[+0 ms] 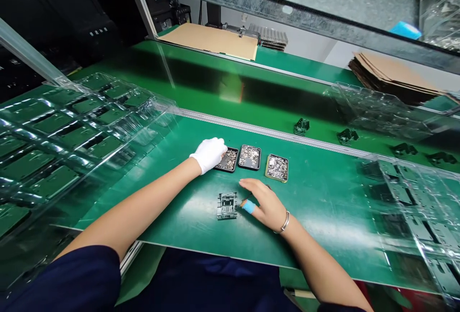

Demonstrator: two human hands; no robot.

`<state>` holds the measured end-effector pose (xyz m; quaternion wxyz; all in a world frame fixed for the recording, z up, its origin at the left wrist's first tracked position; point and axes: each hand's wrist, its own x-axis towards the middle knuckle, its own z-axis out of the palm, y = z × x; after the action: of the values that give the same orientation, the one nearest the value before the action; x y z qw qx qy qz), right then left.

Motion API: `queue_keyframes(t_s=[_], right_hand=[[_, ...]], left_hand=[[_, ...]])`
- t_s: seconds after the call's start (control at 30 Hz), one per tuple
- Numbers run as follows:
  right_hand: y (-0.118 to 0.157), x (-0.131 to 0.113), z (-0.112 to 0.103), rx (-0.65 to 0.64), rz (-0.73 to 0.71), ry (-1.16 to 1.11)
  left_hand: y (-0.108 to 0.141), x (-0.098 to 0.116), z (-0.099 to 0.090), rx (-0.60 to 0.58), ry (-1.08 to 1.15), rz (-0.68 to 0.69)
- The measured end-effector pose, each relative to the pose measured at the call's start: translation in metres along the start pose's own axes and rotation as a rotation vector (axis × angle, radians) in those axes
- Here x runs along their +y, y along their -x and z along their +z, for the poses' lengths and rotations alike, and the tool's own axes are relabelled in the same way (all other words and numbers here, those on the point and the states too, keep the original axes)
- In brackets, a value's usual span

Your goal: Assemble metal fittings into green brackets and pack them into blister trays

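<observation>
The gloved left hand (209, 154) is curled at the near-left corner of the first small tray (227, 159), its fingertips dipped onto the heap of tiny metal parts; whether a part is pinched cannot be told. The bare right hand (265, 202), with a blue wrap on one finger, lies flat and relaxed on the green mat (323, 197), holding nothing, its thumb just beside the small black frame part (227, 205), which sits near the front of the mat below the trays. Two more trays of metal bits, a second tray (249, 157) and a third tray (277, 167), stand in a row to the right of the first, close together. It is judged that a tray could be nudged or tipped by the curled glove, and loose bits scattered over the mat, where they would be hard to recover; a part could also be dropped between tray and frame, as the glove dulls the touch. The frame part could be pushed toward the front edge by a careless sweep of the right hand. Open mat is left between the hands and to the right of the third tray. The sides are hemmed in by clear blister trays, a left stack (72, 130) and a right stack (413, 197), and the far side by the metal rail (273, 133) of the belt.
</observation>
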<state>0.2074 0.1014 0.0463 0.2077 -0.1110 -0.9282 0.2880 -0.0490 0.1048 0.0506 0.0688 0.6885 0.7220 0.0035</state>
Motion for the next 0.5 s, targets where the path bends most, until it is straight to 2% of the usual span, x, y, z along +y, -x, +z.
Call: queue_keyframes(t_s=[0.17,0.23,0.3,0.4,0.5], right_hand=[[-0.001,0.002,-0.002,0.028,0.02,0.006],[-0.001,0.002,-0.003,0.062,0.033,0.007],[-0.002,-0.001,-0.004,0.105,0.04,-0.005],[-0.003,-0.012,-0.005,0.186,0.025,-0.056],[-0.004,-0.026,-0.005,0.274,-0.016,-0.096]], left_hand=[[0.011,0.004,-0.016,0.094,0.118,-0.018],[0.027,0.01,-0.027,0.158,0.335,-0.024],[0.048,0.023,-0.036,0.177,0.732,-0.027],[0.078,0.047,-0.042,0.077,1.268,-0.055],[0.101,0.068,-0.037,-0.073,1.538,-0.088]])
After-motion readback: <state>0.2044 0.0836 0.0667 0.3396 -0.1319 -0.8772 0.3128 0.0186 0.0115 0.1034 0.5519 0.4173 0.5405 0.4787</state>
